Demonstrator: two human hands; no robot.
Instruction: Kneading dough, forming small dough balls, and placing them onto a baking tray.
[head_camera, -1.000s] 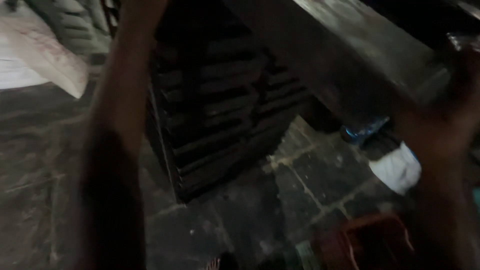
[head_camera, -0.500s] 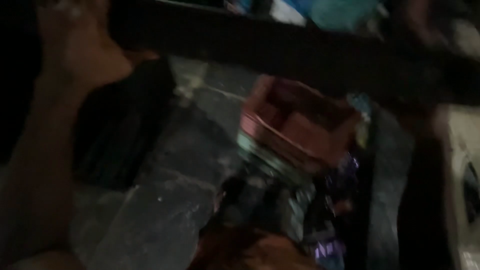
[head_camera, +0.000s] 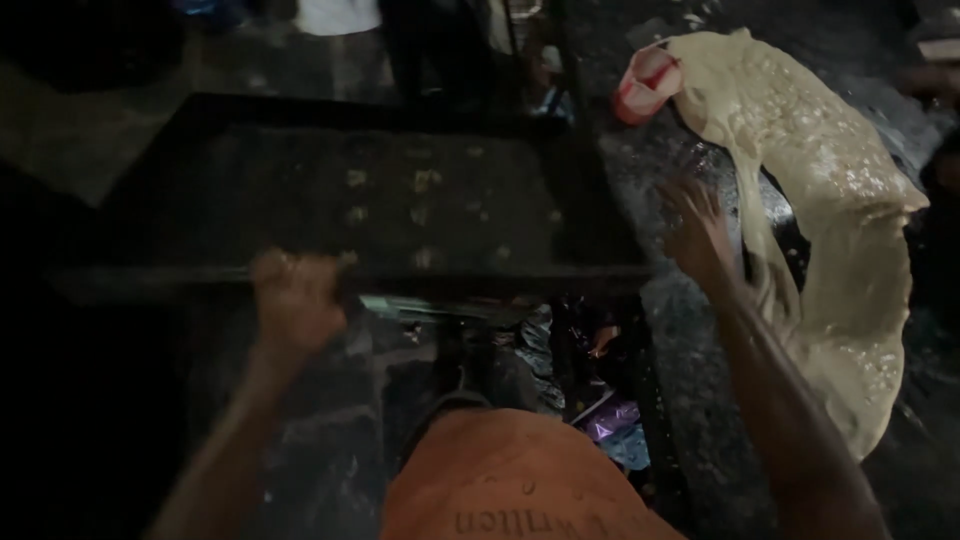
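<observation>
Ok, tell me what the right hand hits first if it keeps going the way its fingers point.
Probably the big pale sheet of dough: the right hand points up toward its near edge, though depth is unclear.

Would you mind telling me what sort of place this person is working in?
Probably a dim bakery or street-food kitchen. A big sheet of pale dough lies spread on a dark worktop by the right hand, while the left hand grips the edge of a dark metal tray.

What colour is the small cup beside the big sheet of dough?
The small plastic cup is red and white, seen in the head view.
</observation>
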